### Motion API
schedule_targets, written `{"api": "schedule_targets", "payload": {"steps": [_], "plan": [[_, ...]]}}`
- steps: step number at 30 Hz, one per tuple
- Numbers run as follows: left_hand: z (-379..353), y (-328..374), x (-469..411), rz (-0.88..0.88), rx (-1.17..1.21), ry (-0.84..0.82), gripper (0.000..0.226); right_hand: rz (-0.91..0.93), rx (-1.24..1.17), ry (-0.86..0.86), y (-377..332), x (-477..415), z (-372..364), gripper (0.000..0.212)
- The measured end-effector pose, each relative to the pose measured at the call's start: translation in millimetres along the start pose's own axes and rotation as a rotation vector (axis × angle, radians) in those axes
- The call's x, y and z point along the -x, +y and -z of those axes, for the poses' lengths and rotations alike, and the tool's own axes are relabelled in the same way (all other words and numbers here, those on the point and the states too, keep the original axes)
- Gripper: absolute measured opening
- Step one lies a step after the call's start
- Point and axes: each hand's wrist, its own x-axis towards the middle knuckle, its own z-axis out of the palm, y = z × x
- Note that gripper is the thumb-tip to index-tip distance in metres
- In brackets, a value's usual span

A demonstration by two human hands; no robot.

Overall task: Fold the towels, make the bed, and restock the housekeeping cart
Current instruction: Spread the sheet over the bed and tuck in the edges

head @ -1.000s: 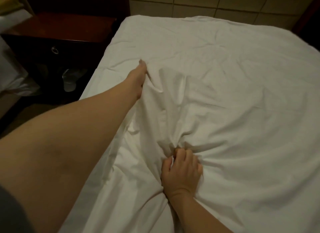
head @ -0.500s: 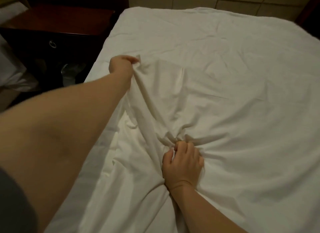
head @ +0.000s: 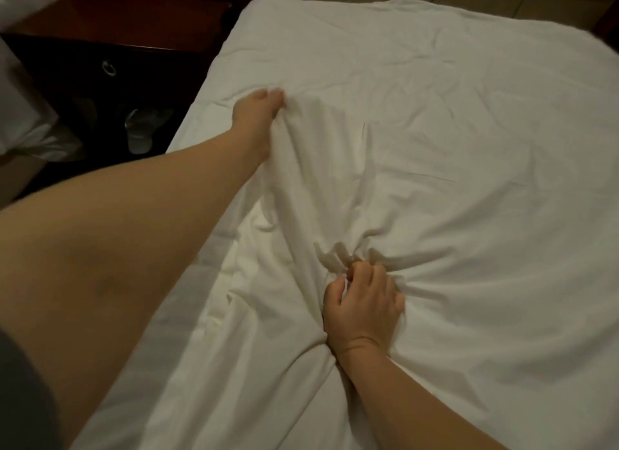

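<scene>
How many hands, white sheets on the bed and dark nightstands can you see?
hands: 2 (left hand, right hand)
sheet: 1
nightstand: 1
total: 4

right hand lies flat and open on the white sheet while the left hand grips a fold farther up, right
No: the head view shows the right hand curled round a bunch of the white sheet, not flat. The left hand does grip a fold farther up.
</scene>
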Motion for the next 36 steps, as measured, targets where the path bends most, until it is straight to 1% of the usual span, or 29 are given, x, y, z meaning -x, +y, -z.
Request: {"api": "schedule_targets", "payload": {"steps": [2,3,4,7,8,9,11,13,15,17,19,20,21,23,25,26,27,28,31,32,35,36], "plan": [[-16,14,4,0.009,0.211,-0.183,0.010,-0.008,0.001,-0.004,0,-1,1,0.024],[-17,15,1,0.041,0.274,-0.184,0.012,-0.007,-0.002,0.001,0,-1,1,0.024],[-11,9,-4,0.058,0.306,-0.118,0.013,0.002,-0.008,0.004,0,0,2,0.023],[23,-19,-19,0.097,0.252,0.152,0.011,0.012,-0.002,0.009,2,1,1,0.021],[31,-27,-23,0.120,0.206,0.197,0.016,0.011,0.001,0.010,2,1,0,0.020],[34,-32,-25,0.146,0.148,0.196,0.028,0.013,0.004,0.010,2,2,-1,0.020],[27,-31,-22,0.166,-0.012,0.128,0.046,0.012,0.001,0.009,1,2,-1,0.020],[17,-24,-16,0.197,-0.096,0.062,0.056,0.002,-0.012,0.000,1,1,0,0.021],[12,-16,-14,0.202,-0.084,0.069,0.060,-0.007,-0.026,-0.013,0,0,1,0.021],[9,-7,-16,0.222,-0.050,0.056,0.058,-0.008,-0.032,-0.012,0,1,1,0.021],[-1,2,-13,0.292,-0.002,-0.048,0.052,-0.005,-0.029,0.004,1,1,0,0.021],[-7,6,-12,0.304,-0.003,-0.069,0.050,-0.002,-0.020,0.012,1,2,0,0.021],[-13,10,-12,0.285,-0.024,-0.043,0.047,0.000,-0.009,0.015,2,1,-1,0.020],[-21,17,-17,0.155,-0.120,0.075,0.047,0.010,0.001,0.016,3,1,-1,0.019],[-18,26,-22,0.023,-0.278,0.182,0.053,0.013,0.009,0.018,4,1,-1,0.019],[-15,27,-24,-0.038,-0.358,0.206,0.054,0.014,0.009,0.014,4,1,0,0.019],[-9,25,-26,-0.072,-0.430,0.194,0.054,0.016,0.006,0.012,3,1,0,0.019],[-4,19,-25,-0.066,-0.478,0.155,0.053,0.018,0.004,0.015,3,2,0,0.019],[11,-9,-15,0.152,-0.498,-0.004,0.061,0.006,-0.012,0.003,3,3,-1,0.019],[16,-16,-11,0.191,-0.473,-0.021,0.063,0.003,-0.017,-0.002,3,3,-2,0.020],[31,-31,1,0.164,-0.310,0.088,0.050,0.008,-0.033,-0.023,3,4,0,0.021],[35,-35,9,0.161,-0.313,0.098,0.050,0.009,-0.037,-0.023,2,3,1,0.021]]}}
